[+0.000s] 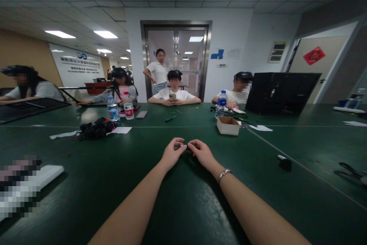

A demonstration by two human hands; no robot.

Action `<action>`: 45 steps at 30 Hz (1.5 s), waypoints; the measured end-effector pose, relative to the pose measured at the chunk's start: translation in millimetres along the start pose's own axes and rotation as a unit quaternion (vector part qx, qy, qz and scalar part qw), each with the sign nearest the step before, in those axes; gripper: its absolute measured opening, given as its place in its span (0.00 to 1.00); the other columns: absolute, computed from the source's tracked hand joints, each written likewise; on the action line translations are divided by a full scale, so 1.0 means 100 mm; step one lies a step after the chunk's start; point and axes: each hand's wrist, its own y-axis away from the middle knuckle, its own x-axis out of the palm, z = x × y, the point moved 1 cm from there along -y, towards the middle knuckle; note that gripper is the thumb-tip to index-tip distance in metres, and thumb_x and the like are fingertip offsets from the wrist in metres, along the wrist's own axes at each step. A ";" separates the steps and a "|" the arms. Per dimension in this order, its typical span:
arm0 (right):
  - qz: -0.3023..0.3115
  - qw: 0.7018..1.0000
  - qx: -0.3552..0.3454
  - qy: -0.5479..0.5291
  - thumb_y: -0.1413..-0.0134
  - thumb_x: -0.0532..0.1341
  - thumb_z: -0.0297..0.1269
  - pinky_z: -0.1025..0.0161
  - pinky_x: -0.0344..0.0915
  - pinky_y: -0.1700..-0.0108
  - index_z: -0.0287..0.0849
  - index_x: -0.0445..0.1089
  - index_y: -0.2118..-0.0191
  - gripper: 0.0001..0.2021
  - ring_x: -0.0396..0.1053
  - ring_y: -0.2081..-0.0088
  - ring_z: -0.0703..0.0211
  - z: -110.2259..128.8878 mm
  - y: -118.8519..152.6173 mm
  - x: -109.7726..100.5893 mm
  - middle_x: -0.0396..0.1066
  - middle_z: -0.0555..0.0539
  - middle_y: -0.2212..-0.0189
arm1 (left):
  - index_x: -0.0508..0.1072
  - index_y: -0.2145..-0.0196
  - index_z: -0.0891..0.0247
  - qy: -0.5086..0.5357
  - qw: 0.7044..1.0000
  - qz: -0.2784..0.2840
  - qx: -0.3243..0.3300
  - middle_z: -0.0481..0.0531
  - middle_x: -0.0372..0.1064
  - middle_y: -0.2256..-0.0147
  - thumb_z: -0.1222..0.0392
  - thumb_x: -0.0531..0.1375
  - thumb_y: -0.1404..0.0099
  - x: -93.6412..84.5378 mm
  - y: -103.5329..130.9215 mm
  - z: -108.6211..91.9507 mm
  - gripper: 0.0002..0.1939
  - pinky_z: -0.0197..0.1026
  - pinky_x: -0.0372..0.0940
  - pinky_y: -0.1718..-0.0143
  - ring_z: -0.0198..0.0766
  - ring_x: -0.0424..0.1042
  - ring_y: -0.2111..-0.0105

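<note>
Both of my hands are held close together over the green table (183, 206), fingertips nearly meeting. My left hand (172, 152) is closed in a pinch of thumb and fingers, with a tiny whitish bit showing at the tips. Opposite it, my right hand (203, 152) also pinches, and a small dark spot shows at its fingertips. Whatever the fingers hold is too small to name. A metal bracelet (223, 176) circles my right wrist.
Beyond my hands lie a small open cardboard box (228, 127), a green-handled tool (170, 119) and a heap of black gear (97, 127). Water bottles (221, 104) stand farther back. A black monitor (282, 93) is at right. Several people sit around the table; one stands behind.
</note>
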 end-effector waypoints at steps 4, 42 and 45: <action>-0.005 1.000 0.002 0.011 0.52 0.60 0.45 0.67 0.61 0.75 0.40 0.68 0.65 0.13 0.67 0.73 0.63 0.00 0.00 0.00 0.70 0.49 0.73 | 0.70 0.64 0.63 -0.032 0.999 0.005 -0.030 0.51 0.69 0.69 0.52 0.54 0.39 0.05 -0.02 0.07 0.13 0.37 0.65 0.67 0.34 0.69 0.70; 0.010 1.000 0.017 -0.009 0.53 0.61 0.43 0.67 0.62 0.73 0.40 0.69 0.66 0.12 0.67 0.73 0.64 0.07 0.02 -0.01 0.69 0.50 0.75 | 0.69 0.65 0.63 -0.047 0.997 0.001 0.056 0.52 0.66 0.60 0.67 0.61 0.46 0.01 0.06 -0.08 0.10 0.40 0.66 0.57 0.36 0.70 0.61; 0.008 1.000 0.015 -0.008 0.52 0.61 0.43 0.67 0.62 0.74 0.39 0.69 0.66 0.12 0.66 0.74 0.64 0.08 0.02 0.00 0.69 0.50 0.75 | 0.69 0.62 0.63 -0.035 0.999 -0.023 0.024 0.55 0.64 0.56 0.62 0.62 0.45 0.00 0.05 -0.07 0.12 0.41 0.67 0.59 0.37 0.71 0.61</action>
